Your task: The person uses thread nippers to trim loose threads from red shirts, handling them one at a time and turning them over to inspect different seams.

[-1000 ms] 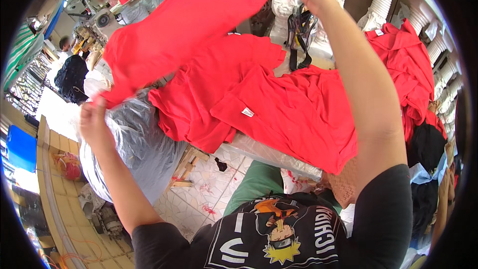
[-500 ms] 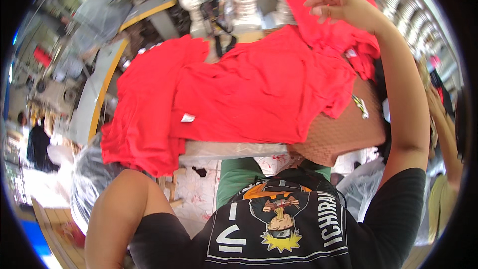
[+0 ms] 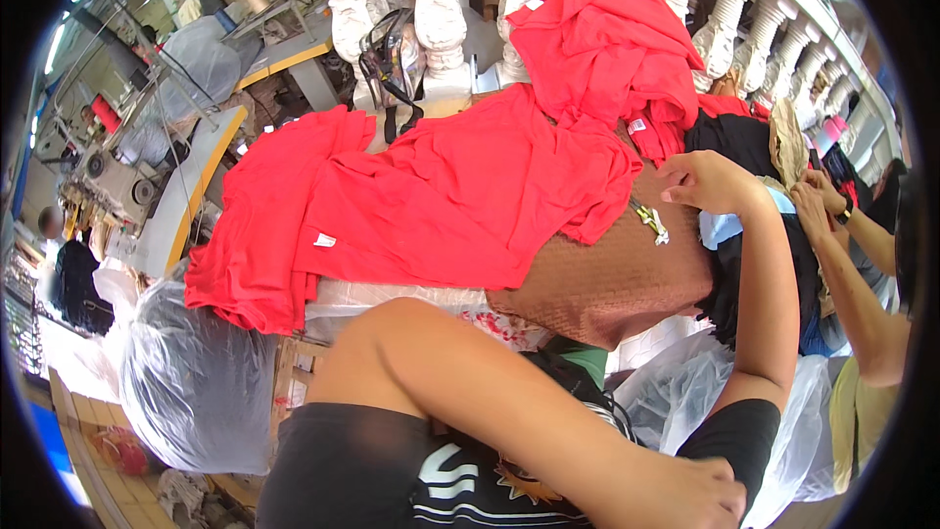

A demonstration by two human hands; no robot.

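Head view, looking down. Person's right hand point(image 3: 707, 183) raised at right of centre, fingers curled loosely, nothing gripped that shows; it sits just beside the edge of the flat-spread red cotton shirts point(image 3: 460, 201) and near a crumpled heap of red shirts point(image 3: 607, 49) piled higher up against the white stone balusters point(image 3: 436, 10). Whether the fingertips touch cloth: cannot tell.

Left hand point(image 3: 685, 495) low in frame, at the bottom edge, forearm crossing the person's own chest over a black printed T-shirt point(image 3: 460, 480). Hand rests against the right upper arm, fingers bent, holding nothing visible.

The spread red shirts lie layered across a tabletop covered by a brown woven cloth point(image 3: 607, 284), one white neck label showing at left of the stack. The stack's left end droops over the edge. A small pale tag or clip point(image 3: 651, 223) lies on the brown cloth just below the shirts' right edge.

Below the tabletop at left, a large clear plastic bag point(image 3: 191, 382), stuffed full. A second clear bag point(image 3: 685, 392) sits at lower right beside the right arm.

Far right, another person's hands point(image 3: 818, 198) work at dark garments point(image 3: 744, 142) next to the red heap. Sewing machines point(image 3: 108, 181) on a pale bench at upper left.
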